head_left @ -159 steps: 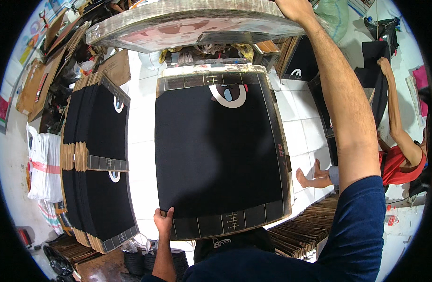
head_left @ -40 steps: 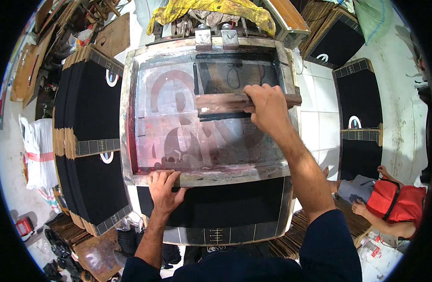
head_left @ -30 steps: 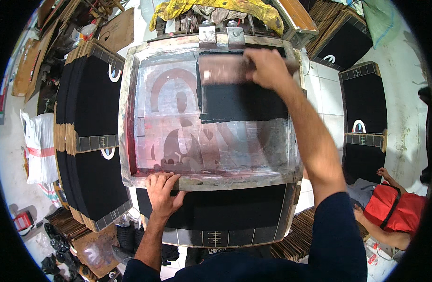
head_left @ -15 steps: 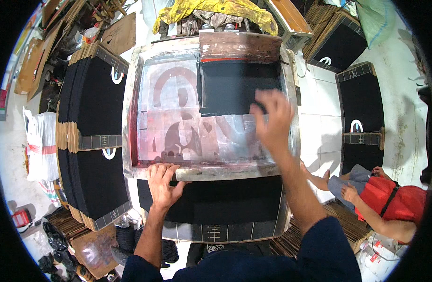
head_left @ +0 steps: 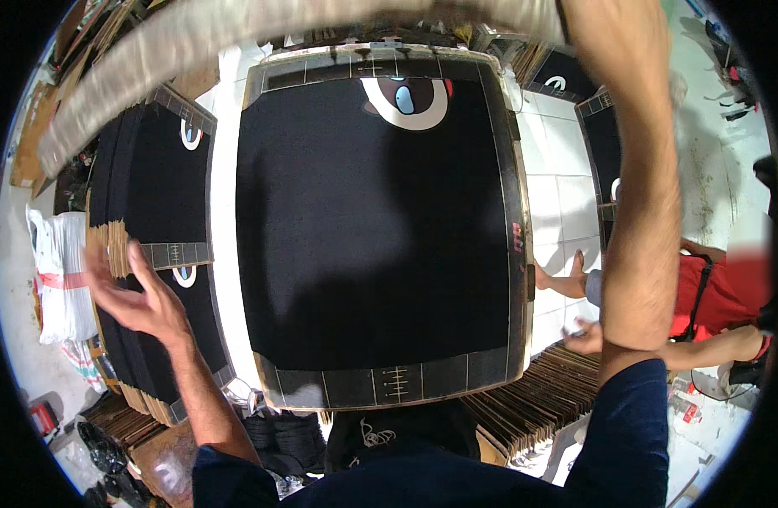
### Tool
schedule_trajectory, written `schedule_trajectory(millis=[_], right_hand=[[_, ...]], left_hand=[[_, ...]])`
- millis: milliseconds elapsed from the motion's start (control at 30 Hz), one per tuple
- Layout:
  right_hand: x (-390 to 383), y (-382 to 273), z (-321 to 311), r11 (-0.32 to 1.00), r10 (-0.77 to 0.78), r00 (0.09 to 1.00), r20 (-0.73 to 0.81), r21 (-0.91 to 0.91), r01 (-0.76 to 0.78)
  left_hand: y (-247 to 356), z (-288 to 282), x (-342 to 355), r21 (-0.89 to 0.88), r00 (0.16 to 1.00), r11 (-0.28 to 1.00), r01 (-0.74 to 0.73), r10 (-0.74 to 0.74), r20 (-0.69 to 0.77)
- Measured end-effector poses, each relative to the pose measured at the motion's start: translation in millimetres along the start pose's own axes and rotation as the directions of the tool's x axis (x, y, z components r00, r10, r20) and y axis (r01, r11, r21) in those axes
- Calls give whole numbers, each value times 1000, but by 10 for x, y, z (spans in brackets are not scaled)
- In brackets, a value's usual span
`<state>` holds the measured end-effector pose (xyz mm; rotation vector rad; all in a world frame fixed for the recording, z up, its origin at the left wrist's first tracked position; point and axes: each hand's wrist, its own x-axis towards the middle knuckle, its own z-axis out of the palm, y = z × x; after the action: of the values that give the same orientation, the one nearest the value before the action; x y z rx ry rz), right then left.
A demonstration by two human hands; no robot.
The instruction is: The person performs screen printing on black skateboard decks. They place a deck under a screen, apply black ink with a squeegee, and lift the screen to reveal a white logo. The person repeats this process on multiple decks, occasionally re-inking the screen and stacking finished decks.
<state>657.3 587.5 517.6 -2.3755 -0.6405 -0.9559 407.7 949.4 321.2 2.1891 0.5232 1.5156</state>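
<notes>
Overhead, the wooden edge of a screen-printing frame (head_left: 262, 25) crosses the top of the view, blurred and tilted. Its right end meets my right hand (head_left: 617, 42), which grips it; the fingertips are hidden. My left hand (head_left: 143, 296) is raised off to the left, fingers spread and holding nothing, in front of a stack of boards. Between my arms lies a board covered with black fabric (head_left: 364, 229). Near its far edge is a printed white arch with a blue oval (head_left: 404, 102) inside. Shadows of me fall across the fabric.
Upright black fabric-covered boards (head_left: 165, 169) stand stacked to the left, beside a white sack (head_left: 63, 279). At the right, past white floor tiles (head_left: 567, 203), sits a person in red (head_left: 702, 296). Flat boards (head_left: 533, 398) are piled at lower right.
The screen frame has come up off the black fabric toward the top of the view. My right hand has moved up with it. My left hand has let go of its near edge and swung left.
</notes>
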Motion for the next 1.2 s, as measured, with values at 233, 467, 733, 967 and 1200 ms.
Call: schedule_trajectory(millis=[233, 467, 733, 967, 1200], right_hand=[[1016, 312, 118, 998, -59, 991, 122, 6, 59], [1273, 239, 67, 995, -103, 983, 154, 0, 104], [1435, 466, 108, 993, -54, 973, 226, -94, 77], [1637, 835, 180, 992, -30, 949, 313, -104, 65], [1642, 845, 211, 999, 24, 964, 264, -31, -16]], left_hand=[[-1631, -1719, -3341, 806, -96, 500, 317, -829, 552], [-1008, -2112, -4836, 556, 24, 641, 530, -666, 746], [-769, -2035, -5010, 472, 312, 795, 381, -591, 744], [-545, -1955, -4983, 339, 400, 560, 756, -805, 438], [-713, -1977, -4858, 575, 655, 681, 453, -692, 304]])
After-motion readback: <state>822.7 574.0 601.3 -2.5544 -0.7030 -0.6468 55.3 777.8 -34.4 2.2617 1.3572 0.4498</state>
